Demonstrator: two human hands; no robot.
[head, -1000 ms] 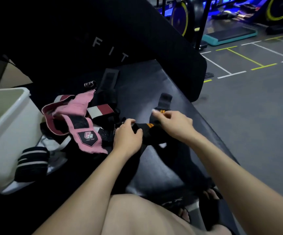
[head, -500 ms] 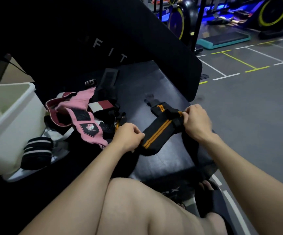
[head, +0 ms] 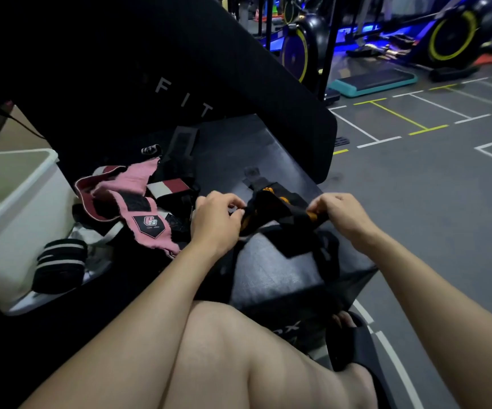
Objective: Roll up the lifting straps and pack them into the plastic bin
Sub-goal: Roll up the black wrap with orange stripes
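Landmark for all positions: the black bench seat (head: 271,270), padded, with an upright back pad (head: 180,69) lettered "FIT" behind it.

At the far left of the seat stands a white plastic bin (head: 17,208), open-topped; its contents cannot be seen. Against the bin's near right wall lies a rolled black strap with white stripes (head: 60,265), resting on a pale flat item whose nature cannot be told.

Right of the bin, on the seat's left half, is a loose heap of straps. On top lies a pink strap (head: 126,202) bearing a dark badge, unrolled. Just beyond it sits a maroon-and-white strap (head: 168,186). A black strap (head: 184,140) lies flat toward the back pad.

At mid-seat, the left hand (head: 213,222) is curled, fingertips pinching one end of a black strap with orange stripes (head: 274,214). This strap is bunched between both hands, above the seat surface. One tail lies flat on the seat toward the back pad; a black length hangs toward the seat's front edge.

The right hand (head: 343,215), over the seat's right edge, has its fingers curled and pinches the other end of the same strap.

Below the seat's front edge, a bare knee (head: 239,349) and a foot in a black slide sandal (head: 354,340) are visible. Right of the seat is grey gym floor (head: 416,202) with white and yellow lines.
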